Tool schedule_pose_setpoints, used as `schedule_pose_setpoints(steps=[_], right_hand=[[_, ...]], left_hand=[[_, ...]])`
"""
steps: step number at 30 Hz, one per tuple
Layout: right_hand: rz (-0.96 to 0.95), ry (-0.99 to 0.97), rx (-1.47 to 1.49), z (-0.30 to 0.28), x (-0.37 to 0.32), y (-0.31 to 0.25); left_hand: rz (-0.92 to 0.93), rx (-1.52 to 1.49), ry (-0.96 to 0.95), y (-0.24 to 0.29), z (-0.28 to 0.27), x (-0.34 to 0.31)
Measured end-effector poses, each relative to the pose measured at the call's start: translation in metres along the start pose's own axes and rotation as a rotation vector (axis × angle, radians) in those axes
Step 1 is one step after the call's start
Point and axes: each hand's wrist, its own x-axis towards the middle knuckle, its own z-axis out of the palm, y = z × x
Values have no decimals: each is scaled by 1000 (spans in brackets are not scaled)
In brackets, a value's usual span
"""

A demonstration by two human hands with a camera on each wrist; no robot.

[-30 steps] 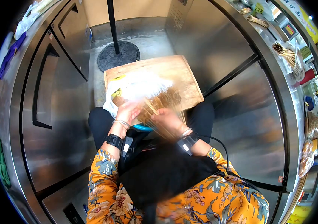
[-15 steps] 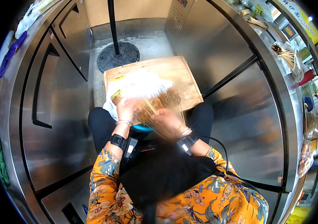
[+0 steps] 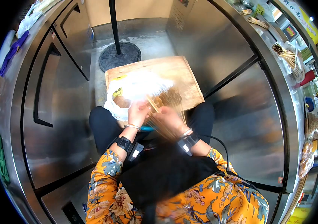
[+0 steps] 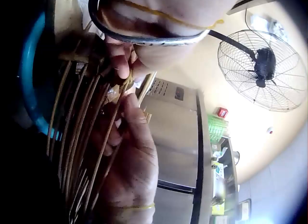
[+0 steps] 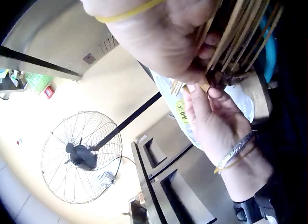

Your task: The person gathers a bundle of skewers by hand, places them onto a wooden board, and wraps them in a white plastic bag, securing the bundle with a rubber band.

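The thin wooden sticks (image 3: 153,104) lay bunched in the right hand (image 3: 168,118), low over the near edge of the cutting board (image 3: 183,69) and in front of the person's lap. Their long axis ran obliquely: in the head view, the pale ends beyond the fist pointed away from the person and to the left, while the rest trailed back toward the body and the right, blurred. Whether the far ends were sharpened could not be told. The right hand's fingers were curled round the sticks; the left hand (image 3: 139,113) pinched a small tan piece (image 5: 204,85) between thumb and finger, close against the sticks. The step looked like working that piece onto one stick, and doing it well called for keeping the working stick steady and apart from its neighbours, pushing in line with its axis, and keeping the left fingertips out of the point's path. Around the hands lay brown food (image 3: 166,98), partly blurred, and a white plastic bag (image 3: 138,85) on the board, with a blue rim (image 4: 28,74) just below its near edge.
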Motion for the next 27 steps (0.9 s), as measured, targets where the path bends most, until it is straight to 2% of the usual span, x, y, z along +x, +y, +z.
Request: schedule_pose_setpoints(steps=[1, 3, 4, 7, 9, 11, 13, 14, 15, 17, 21, 23, 27], right_hand=[[-37, 33, -15, 3, 0, -8], [16, -28, 107, 0, -4, -13], [43, -55, 171, 0, -8, -17], [111, -153, 257, 8, -18, -27], [134, -139, 233, 4, -9, -14], [148, -136, 245, 2, -5, -6], [154, -142, 288, 2, -4, -4], [157, -129, 262, 3, -3, -3], [158, -115, 234, 3, -2, -3], [155, -100, 205, 2, 1, -1], [170, -118, 174, -3, 3, 4], [176, -130, 138, -5, 4, 3], [156, -145, 128, -4, 6, 1]], left_hand=[[-20, 61, -13, 9, -2, 3], [-63, 180, -34, 24, -1, -1], [6, 182, -4, 19, 0, 1], [15, 238, -56, 10, -14, 15], [-8, 271, -7, 27, -26, 14], [291, 486, 179, 6, -48, 32], [468, 821, 348, 16, -72, 40], [324, 927, 302, 24, -80, 41], [114, 1176, 195, 33, -84, 43], [313, 1440, 176, 23, -91, 44], [-40, 1247, 42, 46, -87, 45], [36, 1255, 3, 46, -90, 45], [11, 1275, -29, 35, -95, 51]])
